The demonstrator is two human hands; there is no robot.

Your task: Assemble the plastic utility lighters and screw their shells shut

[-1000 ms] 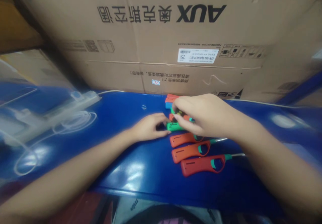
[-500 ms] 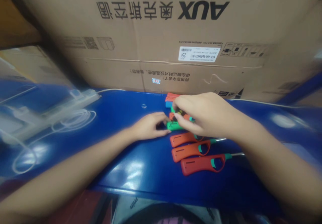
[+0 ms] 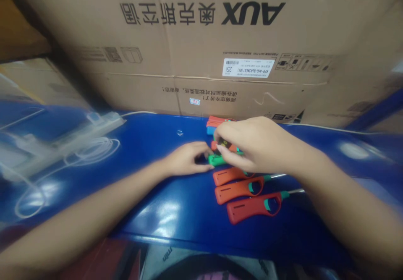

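Note:
My left hand [image 3: 189,159] has its thumb and fingers closed around the butt end of a green gas lighter [image 3: 215,160]. Over the same lighter, my right hand [image 3: 256,143] is curled, its thumb and fingers around a small dark thing with yellow marks [image 3: 224,143], mostly hidden. Nearer to me lie three long-nosed lighters: an orange one [image 3: 227,175] partly under my right hand, another orange one [image 3: 233,191] and a red one [image 3: 248,209]. Behind the green lighter an orange lighter [image 3: 213,145] peeks out, and more red and blue handles [image 3: 217,121] lie at the back.
A large cardboard box [image 3: 176,61] stands upright along the back of the blue tabletop [image 3: 151,204]. On the left are a white power strip [image 3: 103,124] and a coiled white cable [image 3: 94,150]. A box and a dark rounded thing [image 3: 192,265] sit below the front edge.
Almost nothing has moved. The fingers of my right hand have shifted slightly around the dark thing, and the view has tilted a little. My left hand stays on the green lighter.

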